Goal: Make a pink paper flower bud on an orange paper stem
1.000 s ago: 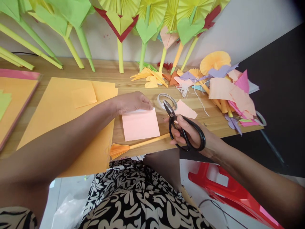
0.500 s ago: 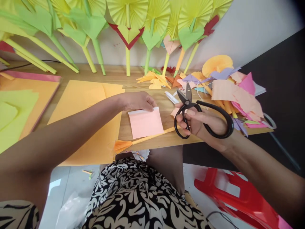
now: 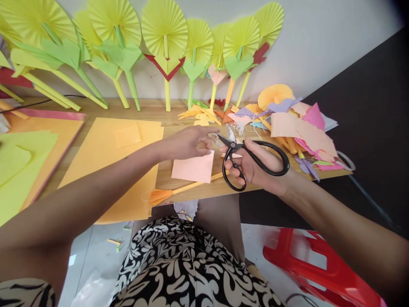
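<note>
In my right hand (image 3: pixel 247 164) is a pair of black-handled scissors (image 3: pixel 233 145), blades parted and pointing up and to the left. My left hand (image 3: pixel 193 143) hovers just left of the blades, index finger reaching toward them and thumb apart; I see nothing in it. Below it lies a pink paper square (image 3: pixel 193 169) on the wooden table (image 3: pixel 182 192), its top edge partly hidden by the hand. Close under the square is an orange paper stick with a fringed end (image 3: pixel 161 196). A whitish strip shows partly between my fingers and the scissors.
Large orange sheets (image 3: pixel 128 187) lie to the left, beyond them yellow-green sheets (image 3: pixel 35 157). Yellow paper fan flowers (image 3: pixel 164 32) lean on the wall. Paper scraps (image 3: pixel 300 132) are heaped at the right. A red plastic stool (image 3: pixel 306 256) stands on the floor.
My left hand has come off the pink square's top edge, its fingers parting toward the scissors. The scissors have come closer to it. The whole view has shifted.
</note>
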Action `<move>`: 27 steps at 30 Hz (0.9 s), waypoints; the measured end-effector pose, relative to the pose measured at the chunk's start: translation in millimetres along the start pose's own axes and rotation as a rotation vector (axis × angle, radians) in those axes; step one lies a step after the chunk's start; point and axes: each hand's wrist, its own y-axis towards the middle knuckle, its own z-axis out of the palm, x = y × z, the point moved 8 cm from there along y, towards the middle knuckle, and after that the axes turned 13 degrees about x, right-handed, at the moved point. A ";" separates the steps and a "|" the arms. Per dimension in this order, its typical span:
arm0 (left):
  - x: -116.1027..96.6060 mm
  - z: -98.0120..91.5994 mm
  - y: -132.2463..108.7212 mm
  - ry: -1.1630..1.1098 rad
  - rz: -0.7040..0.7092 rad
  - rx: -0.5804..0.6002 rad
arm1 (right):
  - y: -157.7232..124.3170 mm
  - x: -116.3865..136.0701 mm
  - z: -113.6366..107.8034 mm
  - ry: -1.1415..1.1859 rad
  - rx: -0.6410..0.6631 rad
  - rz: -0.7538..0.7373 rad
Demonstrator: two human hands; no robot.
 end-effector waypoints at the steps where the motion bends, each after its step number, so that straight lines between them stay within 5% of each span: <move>1: 0.4 2.1 2.9 0.009 0.002 -0.007 | 0.2 -1.1 -0.4 0.014 0.004 0.005; 10: 5.8 2.1 18.0 -0.014 0.109 -0.082 | 0.0 -1.7 0.4 0.093 0.058 -0.039; 21: 18.6 -10.1 31.4 0.079 -0.066 -0.293 | -39.8 24.9 34.3 -0.176 0.096 -0.158; 27: 14.2 -22.3 25.6 0.003 -0.035 -0.290 | -59.0 71.1 2.2 -0.377 -0.169 -0.470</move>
